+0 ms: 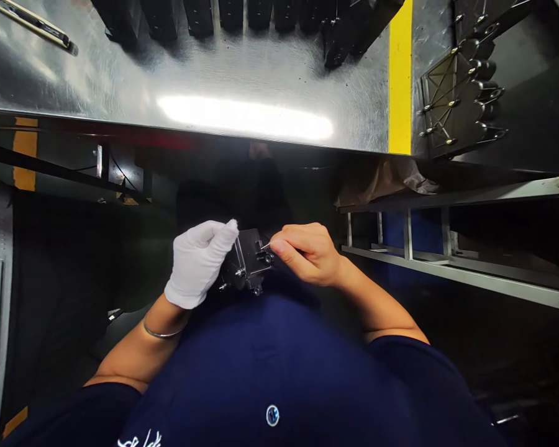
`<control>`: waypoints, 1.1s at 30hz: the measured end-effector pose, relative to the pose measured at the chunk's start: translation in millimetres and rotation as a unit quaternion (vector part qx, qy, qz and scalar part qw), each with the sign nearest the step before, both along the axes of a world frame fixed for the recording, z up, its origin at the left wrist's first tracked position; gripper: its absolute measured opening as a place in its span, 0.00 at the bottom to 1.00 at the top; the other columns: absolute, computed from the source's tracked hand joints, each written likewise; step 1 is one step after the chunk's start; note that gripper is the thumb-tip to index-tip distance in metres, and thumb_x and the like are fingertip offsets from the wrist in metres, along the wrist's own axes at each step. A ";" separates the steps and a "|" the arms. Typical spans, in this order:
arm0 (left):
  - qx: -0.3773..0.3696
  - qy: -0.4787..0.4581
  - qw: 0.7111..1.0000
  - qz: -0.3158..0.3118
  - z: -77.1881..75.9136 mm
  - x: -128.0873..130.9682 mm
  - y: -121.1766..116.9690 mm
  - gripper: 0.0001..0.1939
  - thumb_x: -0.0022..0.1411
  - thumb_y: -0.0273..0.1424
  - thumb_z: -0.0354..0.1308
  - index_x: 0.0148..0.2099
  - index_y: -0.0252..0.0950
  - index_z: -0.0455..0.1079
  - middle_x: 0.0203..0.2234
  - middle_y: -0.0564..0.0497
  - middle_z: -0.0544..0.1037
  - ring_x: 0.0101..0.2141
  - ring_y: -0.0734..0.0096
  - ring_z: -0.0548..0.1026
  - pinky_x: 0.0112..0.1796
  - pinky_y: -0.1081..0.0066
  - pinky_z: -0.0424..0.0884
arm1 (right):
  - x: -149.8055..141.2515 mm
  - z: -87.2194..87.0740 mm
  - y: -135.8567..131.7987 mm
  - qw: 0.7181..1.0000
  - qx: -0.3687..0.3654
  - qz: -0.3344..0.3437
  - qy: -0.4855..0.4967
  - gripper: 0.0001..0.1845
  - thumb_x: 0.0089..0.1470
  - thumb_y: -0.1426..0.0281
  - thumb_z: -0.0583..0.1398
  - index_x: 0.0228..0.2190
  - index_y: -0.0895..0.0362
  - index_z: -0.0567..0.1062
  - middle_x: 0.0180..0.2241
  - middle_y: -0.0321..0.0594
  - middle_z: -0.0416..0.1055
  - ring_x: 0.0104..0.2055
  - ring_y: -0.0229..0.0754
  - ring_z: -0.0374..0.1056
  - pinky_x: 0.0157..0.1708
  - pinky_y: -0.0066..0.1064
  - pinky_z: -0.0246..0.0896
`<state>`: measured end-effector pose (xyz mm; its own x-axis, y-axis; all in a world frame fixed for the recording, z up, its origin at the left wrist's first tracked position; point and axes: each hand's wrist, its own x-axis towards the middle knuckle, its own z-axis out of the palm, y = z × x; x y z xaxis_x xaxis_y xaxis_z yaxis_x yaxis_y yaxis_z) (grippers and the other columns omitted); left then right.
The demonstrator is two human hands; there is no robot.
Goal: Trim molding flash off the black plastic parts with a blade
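Observation:
My left hand (199, 261), in a white glove, is closed on the left edge of a small black part (250, 254) with metal pins and round bosses. The part is held in front of my body, below the level of the bench edge. My bare right hand (310, 251) pinches a thin metal pin (265, 246) between thumb and forefinger. Its tip meets the right side of the black part, near a round boss. Whether the pin is a loose piece or the end of a tool I cannot tell.
Ahead is a shiny metal bench (242, 81) with a row of black blocks (200, 15) at its back. Yellow tape (400, 81) crosses it; right of that lie ribbed black parts (454, 102). A pale metal frame (461, 273) stands at right. A pen-like stick (37, 25) lies far left.

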<state>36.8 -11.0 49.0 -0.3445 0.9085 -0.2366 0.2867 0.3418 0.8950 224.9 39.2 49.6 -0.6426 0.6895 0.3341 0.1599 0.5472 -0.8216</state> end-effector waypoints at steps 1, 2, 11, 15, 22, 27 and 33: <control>-0.002 -0.001 1.000 0.000 -0.1 0.0 0.0 0.19 0.55 0.43 0.60 0.19 0.37 0.65 0.14 0.56 0.62 0.18 0.77 0.59 0.19 0.74 0.58 | -0.3 -0.5 -0.3 1.000 0.004 0.002 -0.003 0.13 0.61 0.74 0.54 0.26 0.60 0.72 0.20 0.36 0.70 0.23 0.32 0.66 0.25 0.23 0.60; -0.004 -0.003 1.000 0.000 -0.3 -0.1 0.0 0.20 0.55 0.43 0.60 0.19 0.37 0.65 0.14 0.56 0.62 0.18 0.77 0.59 0.19 0.74 0.59 | -0.5 -0.9 -0.5 1.000 0.007 0.004 -0.004 0.13 0.61 0.73 0.54 0.26 0.60 0.72 0.21 0.36 0.70 0.23 0.32 0.65 0.24 0.23 0.60; -0.005 -0.028 1.000 -0.002 -0.1 0.7 0.4 0.19 0.54 0.43 0.60 0.18 0.37 0.65 0.14 0.57 0.62 0.18 0.77 0.59 0.19 0.74 0.59 | 1.6 -1.3 -1.3 1.000 0.015 0.007 -0.005 0.13 0.61 0.73 0.54 0.26 0.60 0.72 0.20 0.36 0.69 0.22 0.32 0.64 0.24 0.23 0.59; -0.013 -0.044 0.999 0.008 -0.7 1.9 -1.6 0.17 0.53 0.42 0.61 0.19 0.37 0.68 0.14 0.56 0.64 0.18 0.77 0.60 0.19 0.74 0.60 | 1.6 -0.9 -1.2 1.000 -0.001 0.027 0.005 0.14 0.62 0.72 0.53 0.26 0.59 0.71 0.20 0.35 0.68 0.22 0.31 0.62 0.24 0.23 0.58; -0.017 -0.081 0.996 -0.029 5.7 3.2 -5.3 0.16 0.51 0.41 0.62 0.19 0.37 0.69 0.14 0.54 0.69 0.18 0.76 0.64 0.20 0.75 0.63 | 12.6 3.2 4.5 0.952 -0.222 0.208 0.024 0.22 0.65 0.64 0.50 0.23 0.60 0.71 0.17 0.32 0.62 0.19 0.29 0.57 0.22 0.22 0.55; 0.004 -0.035 0.999 0.001 4.3 -2.4 -1.0 0.17 0.52 0.42 0.61 0.19 0.37 0.69 0.14 0.55 0.68 0.19 0.76 0.63 0.21 0.75 0.62 | 13.6 2.9 4.5 0.979 -0.146 0.135 0.037 0.24 0.61 0.54 0.53 0.27 0.61 0.73 0.18 0.33 0.63 0.19 0.30 0.56 0.21 0.24 0.52; -0.007 -0.008 0.999 -0.038 2.8 -2.1 -1.5 0.18 0.52 0.44 0.60 0.19 0.37 0.69 0.14 0.54 0.69 0.19 0.75 0.64 0.21 0.74 0.63 | 1.5 0.8 0.6 0.992 -0.014 0.120 -0.036 0.26 0.58 0.51 0.56 0.20 0.57 0.65 0.17 0.30 0.56 0.19 0.31 0.52 0.21 0.26 0.47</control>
